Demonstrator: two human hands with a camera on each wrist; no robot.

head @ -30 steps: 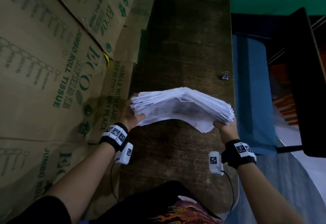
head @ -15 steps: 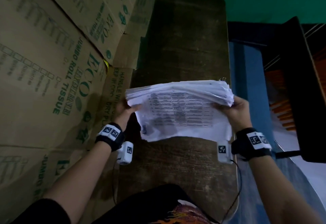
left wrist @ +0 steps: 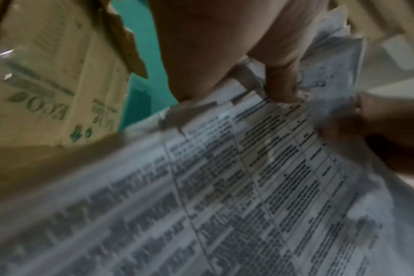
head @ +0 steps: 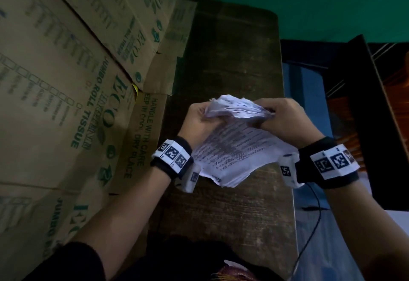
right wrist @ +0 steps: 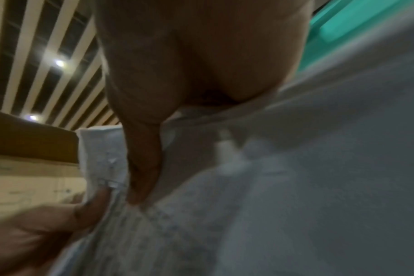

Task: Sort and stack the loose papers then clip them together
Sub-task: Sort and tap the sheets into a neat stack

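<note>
A thick stack of white printed papers (head: 232, 148) stands tilted over the dark wooden table (head: 232, 48), its printed face toward me and its lower edge near the tabletop. My left hand (head: 207, 117) grips the stack's top left corner. My right hand (head: 269, 117) grips the top right. In the left wrist view the thumb (left wrist: 281, 82) presses on the printed sheet (left wrist: 225, 186). In the right wrist view my right hand (right wrist: 142, 168) pinches the paper edge (right wrist: 102, 158). No binder clip shows in any view.
Large cardboard boxes (head: 77, 81) line the table's left side, close to my left arm. A dark cabinet (head: 376, 126) stands to the right beyond a blue strip of floor (head: 305, 95). A thin cable (head: 314, 225) hangs from my right wrist.
The stack went from lying nearly flat between my hands to standing tilted. Both hands moved closer together onto its top edge. The binder clip seen earlier on the table is out of sight.
</note>
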